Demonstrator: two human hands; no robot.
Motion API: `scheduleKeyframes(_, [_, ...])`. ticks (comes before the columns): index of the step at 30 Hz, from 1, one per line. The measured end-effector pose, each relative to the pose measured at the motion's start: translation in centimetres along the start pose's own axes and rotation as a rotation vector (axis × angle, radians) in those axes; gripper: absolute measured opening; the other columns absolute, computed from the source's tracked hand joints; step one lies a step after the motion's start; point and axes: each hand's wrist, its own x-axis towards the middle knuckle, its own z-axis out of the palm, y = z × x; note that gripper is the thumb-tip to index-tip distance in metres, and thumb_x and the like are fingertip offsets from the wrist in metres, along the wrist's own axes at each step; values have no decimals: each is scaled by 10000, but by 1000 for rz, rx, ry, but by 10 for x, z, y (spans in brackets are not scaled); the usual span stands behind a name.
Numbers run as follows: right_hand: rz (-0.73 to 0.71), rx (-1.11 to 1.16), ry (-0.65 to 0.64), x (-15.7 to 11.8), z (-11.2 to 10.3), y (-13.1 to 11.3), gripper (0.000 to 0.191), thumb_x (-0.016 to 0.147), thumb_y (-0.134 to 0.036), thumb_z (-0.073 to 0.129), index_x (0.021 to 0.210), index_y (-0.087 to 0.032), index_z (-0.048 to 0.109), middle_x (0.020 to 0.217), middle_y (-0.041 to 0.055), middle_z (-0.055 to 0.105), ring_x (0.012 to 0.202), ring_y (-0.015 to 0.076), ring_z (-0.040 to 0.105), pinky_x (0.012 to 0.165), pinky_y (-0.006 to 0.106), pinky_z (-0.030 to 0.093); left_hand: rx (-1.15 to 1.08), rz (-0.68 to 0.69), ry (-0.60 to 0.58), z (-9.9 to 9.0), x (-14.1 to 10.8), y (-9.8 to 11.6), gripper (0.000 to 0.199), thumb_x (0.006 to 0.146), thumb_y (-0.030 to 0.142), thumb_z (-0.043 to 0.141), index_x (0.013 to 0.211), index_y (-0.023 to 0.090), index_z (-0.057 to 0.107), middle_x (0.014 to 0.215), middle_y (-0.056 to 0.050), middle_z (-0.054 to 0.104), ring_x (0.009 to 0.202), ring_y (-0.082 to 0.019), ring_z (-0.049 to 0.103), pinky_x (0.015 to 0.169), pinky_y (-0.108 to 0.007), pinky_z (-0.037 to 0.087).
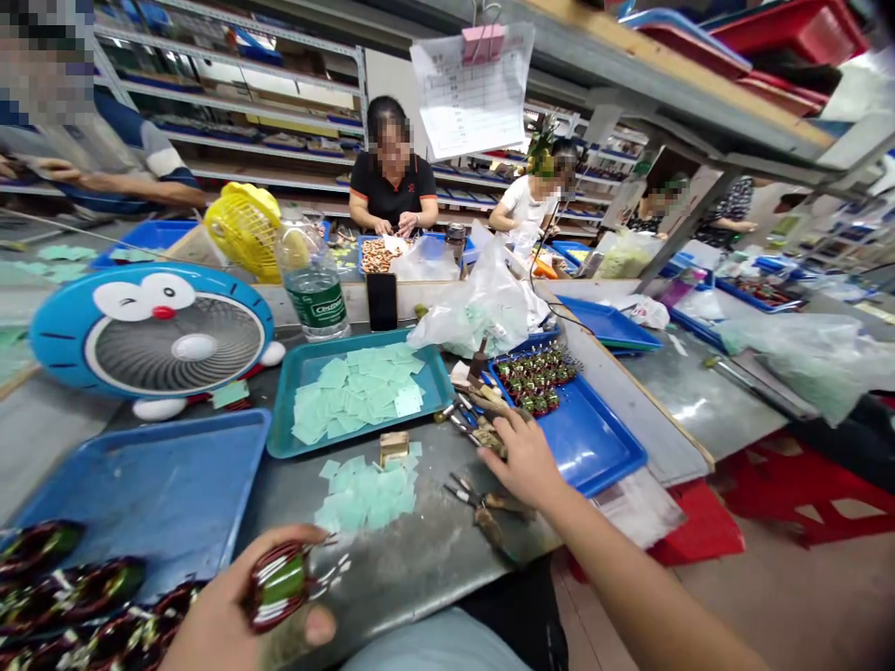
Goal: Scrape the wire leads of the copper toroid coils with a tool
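Off the bench edge (392, 596), left hand (230, 615) clasping a striped coil (276, 585)

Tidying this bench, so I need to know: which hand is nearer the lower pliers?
Right. The right hand is just above the lower pliers. The left hand, gripping a striped piece, is much farther off, to their left by the near edge of the bench.

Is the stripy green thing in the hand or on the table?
It's in the hand: the left hand pinches the striped red-and-green piece between thumb and fingers, held above the metal table.
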Motion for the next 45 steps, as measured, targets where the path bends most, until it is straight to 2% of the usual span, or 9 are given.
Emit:
scheduleKeyframes(6, [-167, -91, -105, 22, 7, 36, 288, 881, -461, 726, 1009, -203, 709, 1209, 176, 718, 1045, 343, 661, 957, 511, 472, 279, 202, -155, 11, 3, 29, 544, 684, 585, 871, 1060, 237, 688, 774, 6, 696, 669, -213, 635, 618, -298, 486])
scheduleKeyframes(10, [-172, -54, -29, 7, 5, 39, 406, 881, -602, 669, 978, -210, 708, 1233, 192, 713, 1084, 382, 655, 992, 560, 466, 590, 325, -53, 5, 4, 32, 544, 666, 596, 878, 1017, 203, 739, 843, -69, 704, 803, -295, 632, 732, -399, 481])
scheduleKeyframes(14, [82, 181, 102, -28, -1, 16, 549, 931, -651, 559, 1189, -184, 684, 1169, 169, 745, 1070, 365, 699, 894, 520, 570, 565, 328, -15, 7, -1, 34, 431, 712, 462, 866, 1015, 199, 710, 1197, -155, 683, 1091, -377, 624, 919, -497, 493])
scheduleKeyframes(19, [582, 1241, -316, -68, 4, -49, 573, 953, -668, 470, 1169, -198, 715, 1072, 169, 790, 895, 361, 764, 687, 511, 632, 489, 321, -100, 15, -2, 39, 476, 796, 349, 785, 1216, 215, 605, 970, -57, 771, 956, -307, 716, 1067, -517, 456])
scheduleKeyframes(24, [627, 1195, -320, -97, 16, -69, 527, 891, -604, 673, 1243, -213, 675, 1137, 148, 781, 950, 327, 770, 774, 458, 633, 512, 360, -128, 17, -5, 39, 373, 815, 446, 780, 1052, 210, 616, 911, -83, 749, 920, -347, 701, 929, -522, 512])
scheduleKeyframes(30, [-6, 440, -153, -97, 3, -64, 451, 904, -412, 712, 1311, -242, 620, 1261, 117, 735, 1150, 330, 705, 916, 435, 609, 380, 495, -164, 13, -9, 35, 329, 837, 372, 774, 1093, 249, 608, 975, -29, 752, 962, -277, 702, 1157, -540, 377])
scheduleKeyframes(34, [-436, 122, -83, -76, -16, -91, 186, 926, -230, 603, 1111, -222, 616, 1100, 116, 708, 916, 284, 681, 768, 404, 578, 55, 280, -284, 12, -14, 35, 472, 763, 409, 855, 1128, 242, 607, 971, -30, 727, 850, -240, 696, 891, -405, 548])
scheduleKeyframes(39, [-577, -74, -160, -55, -34, -124, 60, 918, -202, 584, 974, -224, 584, 1075, 117, 655, 832, 284, 558, 715, 428, 464, -555, 13, -441, 13, -21, 31, 683, 604, 470, 983, 1085, 230, 563, 931, -7, 679, 788, -173, 634, 702, -260, 479])
scheduleKeyframes(45, [-628, -132, -131, -45, -40, -135, 89, 880, -194, 605, 964, -218, 588, 1020, 103, 651, 804, 270, 500, 708, 419, 371, -654, 22, -425, 15, -23, 28, 725, 547, 533, 997, 1068, 235, 592, 930, -12, 704, 803, -161, 610, 729, -246, 440])
